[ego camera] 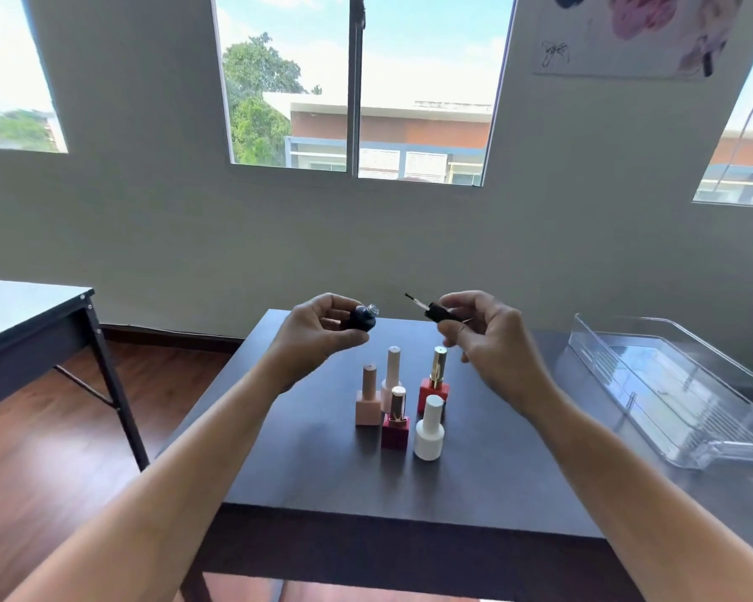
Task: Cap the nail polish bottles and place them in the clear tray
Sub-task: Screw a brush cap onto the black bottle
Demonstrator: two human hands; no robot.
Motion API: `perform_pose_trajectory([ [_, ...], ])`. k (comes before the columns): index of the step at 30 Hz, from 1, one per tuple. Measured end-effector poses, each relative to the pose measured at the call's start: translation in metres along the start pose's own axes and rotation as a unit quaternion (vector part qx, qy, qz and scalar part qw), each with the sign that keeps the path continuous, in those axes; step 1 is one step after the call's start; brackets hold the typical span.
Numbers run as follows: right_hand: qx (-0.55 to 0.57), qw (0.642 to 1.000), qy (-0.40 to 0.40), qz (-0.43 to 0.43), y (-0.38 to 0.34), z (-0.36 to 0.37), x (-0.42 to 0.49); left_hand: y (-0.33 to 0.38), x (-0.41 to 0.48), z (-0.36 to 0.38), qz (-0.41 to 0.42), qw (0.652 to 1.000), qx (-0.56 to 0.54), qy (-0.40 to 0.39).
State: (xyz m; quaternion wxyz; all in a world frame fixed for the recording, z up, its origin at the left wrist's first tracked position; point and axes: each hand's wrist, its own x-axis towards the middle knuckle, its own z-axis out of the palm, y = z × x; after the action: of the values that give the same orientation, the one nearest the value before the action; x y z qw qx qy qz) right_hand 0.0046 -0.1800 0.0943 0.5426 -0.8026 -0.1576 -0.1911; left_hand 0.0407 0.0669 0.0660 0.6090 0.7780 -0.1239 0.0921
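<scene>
My left hand point(318, 332) holds an open black nail polish bottle point(363, 319) tilted, its clear neck pointing right. A black brush cap point(433, 311) is pinched in my right hand point(483, 336), the brush tip aimed left at the bottle's neck, a short gap apart. Both are raised above the dark table point(305, 462). Below stand several capped bottles: a peach one point(368, 404), a pale pink one point(393, 375), a red one with a gold cap point(434, 384), a dark red one point(395, 423) and a white one point(429, 430). The clear tray point(687, 449) lies empty at the right.
A second dark table point(27, 323) stands at the left across a gap of wooden floor point(62, 449). A grey wall with windows is right behind the table.
</scene>
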Motion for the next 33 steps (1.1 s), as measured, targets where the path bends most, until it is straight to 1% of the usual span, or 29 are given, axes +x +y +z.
perform_pose_trajectory([
  [4,-0.017,1.000,-0.007,-0.018,-0.017,0.003,-0.012,0.021,-0.021,0.001,0.025,0.999,0.029,0.020],
  [7,-0.030,0.999,-0.002,-0.030,-0.024,0.001,-0.020,0.032,-0.036,0.003,0.028,0.998,0.041,0.027],
  [19,-0.069,0.997,0.008,-0.043,-0.039,-0.005,-0.039,0.057,-0.064,0.006,0.042,0.996,0.068,0.030],
  [27,-0.094,0.991,0.027,-0.087,-0.040,-0.009,-0.040,0.067,-0.072,0.016,0.068,0.993,0.098,0.020],
  [30,-0.086,0.993,0.005,-0.076,-0.038,-0.009,-0.041,0.068,-0.073,0.021,0.073,0.992,0.101,0.018],
  [33,-0.050,0.998,0.006,-0.050,-0.037,-0.011,-0.043,0.068,-0.073,0.025,0.082,0.991,0.099,0.022],
])
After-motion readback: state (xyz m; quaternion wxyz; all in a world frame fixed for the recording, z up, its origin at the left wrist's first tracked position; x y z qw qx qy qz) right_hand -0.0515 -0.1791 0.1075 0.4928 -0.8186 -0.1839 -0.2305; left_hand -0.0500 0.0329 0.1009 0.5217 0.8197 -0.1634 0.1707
